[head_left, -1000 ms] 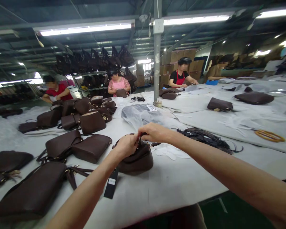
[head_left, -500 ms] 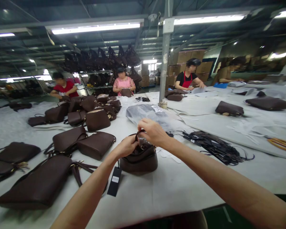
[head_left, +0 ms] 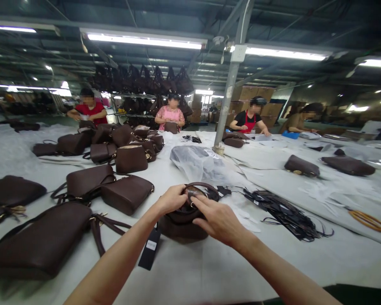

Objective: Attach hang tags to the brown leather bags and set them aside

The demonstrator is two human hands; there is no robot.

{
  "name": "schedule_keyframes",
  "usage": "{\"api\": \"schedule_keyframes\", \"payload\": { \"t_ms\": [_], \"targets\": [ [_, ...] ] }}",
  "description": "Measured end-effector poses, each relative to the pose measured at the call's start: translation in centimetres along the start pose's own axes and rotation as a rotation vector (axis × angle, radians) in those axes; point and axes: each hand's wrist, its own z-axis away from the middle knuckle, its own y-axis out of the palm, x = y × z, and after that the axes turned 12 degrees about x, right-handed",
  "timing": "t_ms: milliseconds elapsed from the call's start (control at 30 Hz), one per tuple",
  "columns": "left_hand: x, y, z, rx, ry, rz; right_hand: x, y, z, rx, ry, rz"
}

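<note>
A small dark brown handbag (head_left: 184, 228) stands upright on the white-covered table in front of me, its curved handle raised over the opening. My left hand (head_left: 173, 199) is closed on the bag's upper left edge; its fingertips are partly hidden. Across the top right of the bag lies my right hand (head_left: 220, 218), fingers stretched out and touching the opening near a metal ring. Some shiny lining or wrapping shows between the hands. A black hang tag (head_left: 150, 250) with a white label lies at the bag's left side.
Several brown bags (head_left: 131, 159) cover the table's left half, with a large one (head_left: 41, 241) near my left arm. Behind the handbag lies a plastic-wrapped bundle (head_left: 193, 163). Black tags with cords (head_left: 285, 212) and orange-handled scissors (head_left: 370, 221) lie right. A post (head_left: 230, 93) rises mid-table; co-workers sit beyond.
My right hand has let go of the handle and come down flat onto the bag's top right. The left hand stays at the upper left edge. The view has shifted slightly.
</note>
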Motion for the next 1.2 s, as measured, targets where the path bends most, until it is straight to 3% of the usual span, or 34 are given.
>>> {"api": "schedule_keyframes", "payload": {
  "t_ms": [133, 200, 300, 433, 533, 633, 767, 867, 933, 1000, 1067, 1133, 1200],
  "targets": [
    [-0.2, -0.5, 1.1, -0.19, -0.105, -0.341, 0.5, 0.8, -1.6, 0.188, 0.141, 0.065],
    [0.0, -0.8, 1.5, -0.211, -0.136, -0.467, 0.4, 0.6, -2.1, 0.224, 0.172, 0.099],
    [0.3, -0.8, 1.7, -0.204, -0.142, -0.52, 0.2, 0.2, -2.2, 0.244, 0.165, 0.119],
    [1.0, -0.5, 1.6, -0.335, -0.137, -0.496, -0.1, -0.1, -1.8, 0.25, 0.149, 0.081],
    [1.9, -0.5, 1.5, -0.435, -0.115, -0.436, -0.6, 0.2, -0.8, 0.147, 0.092, -0.093],
    [2.8, -0.6, 1.4, -0.344, -0.059, -0.264, -1.7, 1.0, 0.5, -0.052, 0.043, -0.424],
    [3.0, -0.7, 1.3, -0.276, -0.022, -0.222, -3.7, 2.6, 2.1, -0.395, 0.238, -0.636],
    [1.9, -0.5, 1.8, -0.326, -0.032, -0.321, -4.7, 4.2, 2.3, -0.357, 0.237, -0.77],
    [0.7, 0.0, 2.6, -0.467, -0.042, -0.409, -4.8, 5.1, 2.1, -0.265, 0.174, -0.844],
    [-0.7, 0.9, 3.6, -0.605, 0.015, -0.478, -4.5, 5.7, 1.8, -0.263, 0.173, -0.861],
    [-2.0, 2.3, 4.4, -0.554, 0.175, -0.527, -4.2, 5.9, 1.7, -0.305, 0.192, -0.833],
    [-3.1, 3.8, 4.6, -0.344, 0.346, -0.576, -4.0, 5.8, 1.8, -0.322, 0.182, -0.775],
    [-3.8, 5.2, 4.1, -0.188, 0.386, -0.615, -4.0, 5.5, 2.1, -0.309, 0.152, -0.684]
  ]
}}
